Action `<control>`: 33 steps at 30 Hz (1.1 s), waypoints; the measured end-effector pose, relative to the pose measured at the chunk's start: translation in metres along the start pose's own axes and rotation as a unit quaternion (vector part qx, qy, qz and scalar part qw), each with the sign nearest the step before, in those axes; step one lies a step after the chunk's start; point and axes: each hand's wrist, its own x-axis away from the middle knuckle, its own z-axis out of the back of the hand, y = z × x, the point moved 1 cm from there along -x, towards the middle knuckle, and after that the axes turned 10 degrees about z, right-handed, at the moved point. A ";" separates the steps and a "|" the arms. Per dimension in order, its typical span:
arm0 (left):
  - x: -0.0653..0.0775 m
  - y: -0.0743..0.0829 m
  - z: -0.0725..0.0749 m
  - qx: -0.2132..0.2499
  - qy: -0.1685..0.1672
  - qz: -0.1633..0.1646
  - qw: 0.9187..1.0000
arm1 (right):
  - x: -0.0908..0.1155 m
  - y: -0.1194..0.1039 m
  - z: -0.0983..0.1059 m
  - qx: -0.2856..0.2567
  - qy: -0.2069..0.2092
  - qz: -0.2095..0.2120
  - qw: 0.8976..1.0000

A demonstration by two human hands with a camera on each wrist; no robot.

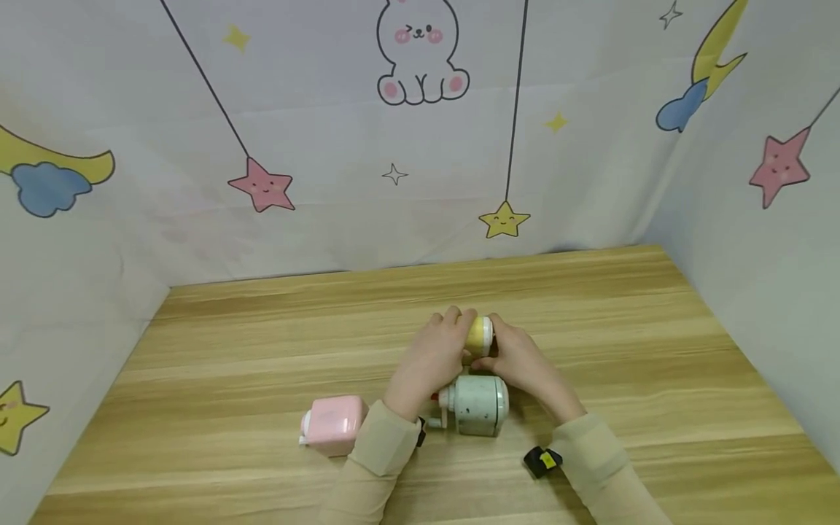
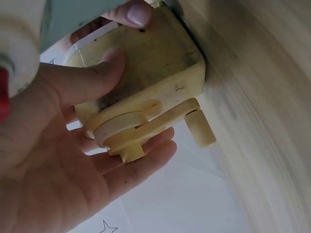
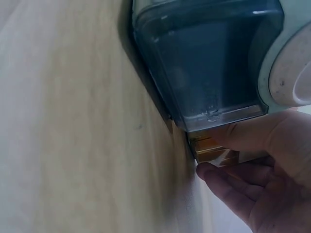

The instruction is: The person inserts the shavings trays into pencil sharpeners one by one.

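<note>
A yellow crank pencil sharpener [image 1: 477, 337] stands on the table between my two hands. My left hand [image 1: 429, 357] grips its crank side, thumb over the body; the left wrist view shows the yellow crank handle [image 2: 167, 116] and dark smudges on the casing. At the opposite end, my right hand [image 1: 523, 359] holds the sharpener, thumb and fingers around an amber see-through part [image 3: 209, 148]. Much of the yellow body is hidden by the hands. Nearer to me, between the wrists, sits a green pencil sharpener [image 1: 479, 410], its dark see-through drawer [image 3: 204, 63] large in the right wrist view.
A pink pencil sharpener [image 1: 336, 424] lies left of my left forearm. The wood-grain table [image 1: 262, 335] is bounded by white cloth walls [image 1: 341, 219] printed with stars and a bear. Black wrist-camera mounts [image 1: 542, 461] show at both wrists.
</note>
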 end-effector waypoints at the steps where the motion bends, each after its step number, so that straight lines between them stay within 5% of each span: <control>1: 0.000 0.000 0.000 0.001 -0.002 0.001 1.000 | 0.000 0.000 0.000 0.001 0.001 -0.001 1.000; 16: 0.003 -0.003 0.000 0.011 -0.003 0.020 1.000 | 0.004 0.003 0.006 0.008 -0.017 0.020 1.000; 26: 0.006 -0.012 -0.009 0.013 0.008 0.014 1.000 | 0.017 0.009 0.014 0.093 -0.020 0.036 0.995; 33: 0.010 -0.020 -0.003 -0.013 0.023 0.007 1.000 | 0.024 0.000 0.026 0.143 -0.004 0.040 0.989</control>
